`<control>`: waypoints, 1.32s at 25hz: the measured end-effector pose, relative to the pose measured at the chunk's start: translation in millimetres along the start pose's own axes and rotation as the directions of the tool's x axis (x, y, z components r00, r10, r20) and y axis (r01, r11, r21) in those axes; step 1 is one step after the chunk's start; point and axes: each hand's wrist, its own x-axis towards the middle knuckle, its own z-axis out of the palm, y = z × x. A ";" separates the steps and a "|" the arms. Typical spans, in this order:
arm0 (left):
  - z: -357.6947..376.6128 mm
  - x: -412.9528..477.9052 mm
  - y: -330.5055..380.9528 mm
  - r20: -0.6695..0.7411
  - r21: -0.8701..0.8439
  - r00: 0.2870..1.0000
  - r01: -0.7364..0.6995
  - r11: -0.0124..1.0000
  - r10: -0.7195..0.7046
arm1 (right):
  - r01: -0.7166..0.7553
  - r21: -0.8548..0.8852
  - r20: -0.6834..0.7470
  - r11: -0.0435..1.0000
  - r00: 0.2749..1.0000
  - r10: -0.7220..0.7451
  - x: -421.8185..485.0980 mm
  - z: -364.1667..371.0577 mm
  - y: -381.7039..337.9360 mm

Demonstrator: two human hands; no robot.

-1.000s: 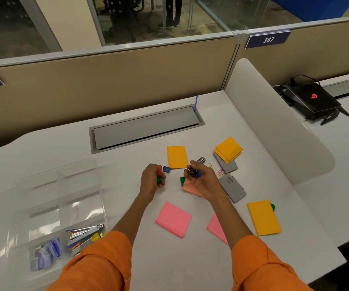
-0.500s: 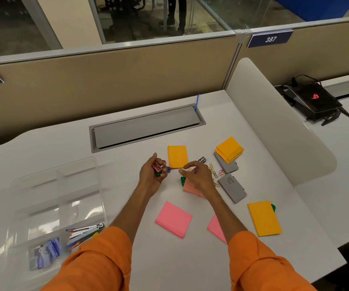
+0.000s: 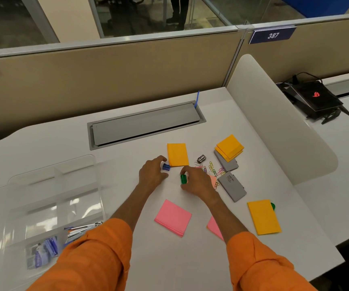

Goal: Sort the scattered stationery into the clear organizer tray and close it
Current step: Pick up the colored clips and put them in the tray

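My left hand (image 3: 151, 173) is curled with its thumb and fingertips around a small blue sharpener (image 3: 166, 166) beside an orange sticky pad (image 3: 177, 154). My right hand (image 3: 197, 183) pinches a green sharpener (image 3: 183, 179) on the desk. The clear organizer tray (image 3: 51, 171) stands open at the left, holding blue packets (image 3: 43, 250) and a metal tool (image 3: 83, 227). Scattered to the right are coloured paper clips (image 3: 211, 169), a metal sharpener (image 3: 201, 159), two grey boxes (image 3: 232, 185), more orange pads (image 3: 229, 148) and pink pads (image 3: 173, 220).
A grey cable hatch (image 3: 146, 122) is set into the desk behind the stationery. A white curved divider (image 3: 274, 122) bounds the desk on the right, with a black laptop (image 3: 316, 97) beyond it. A third orange pad (image 3: 264, 217) lies near the right front edge.
My right hand has come down and left onto the green sharpener. My left hand has shifted up to the blue sharpener; the red and green pieces seen in it earlier are out of sight.
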 end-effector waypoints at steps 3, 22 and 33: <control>3.2 3.3 -3.5 -0.018 -0.006 0.999 -0.045 0.999 0.045 | 0.005 0.029 -0.047 1.000 0.999 -0.003 0.7 2.3 2.2; -2.0 -45.1 35.0 0.308 -0.921 0.951 0.297 -0.252 -0.002 | -0.214 0.923 0.232 -0.321 0.973 0.017 -23.8 -11.0 23.5; -9.8 -38.8 51.3 0.325 -0.927 0.941 0.296 -0.232 -0.096 | -0.241 0.962 0.268 -0.129 0.921 0.281 -5.5 -21.8 23.6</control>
